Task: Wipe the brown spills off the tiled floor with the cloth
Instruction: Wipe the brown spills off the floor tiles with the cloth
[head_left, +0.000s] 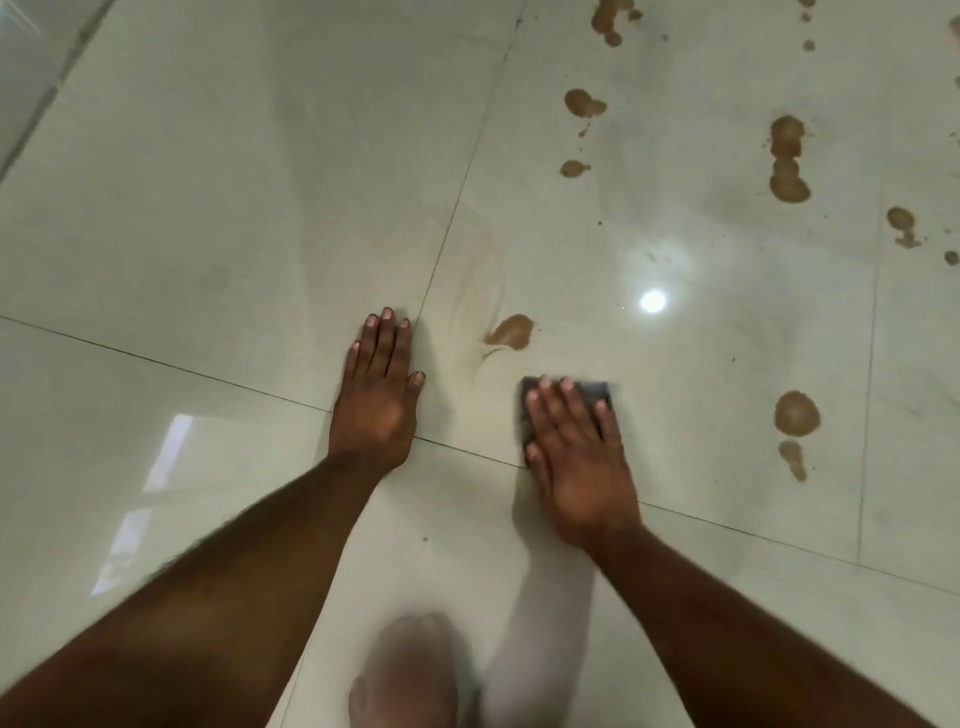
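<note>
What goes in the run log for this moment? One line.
left hand flat on tiled floor | right hand pressing cloth | nearest brown spill unwiped

- looking like an indoor room, maybe someone's home, can't pin down which
- big glossy cream floor tiles (218, 208) are bouncing back a ceiling light (652, 301)
- brown spills (788, 158) are sitting on them

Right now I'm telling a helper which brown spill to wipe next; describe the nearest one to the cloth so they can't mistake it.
Find the right hand pressing the dark cloth flat on the tiled floor. Just beyond the cloth, toward the left hand, lies one brown spill. Unlike the rounder blots farther right, it has a thin smeared tail.
</note>
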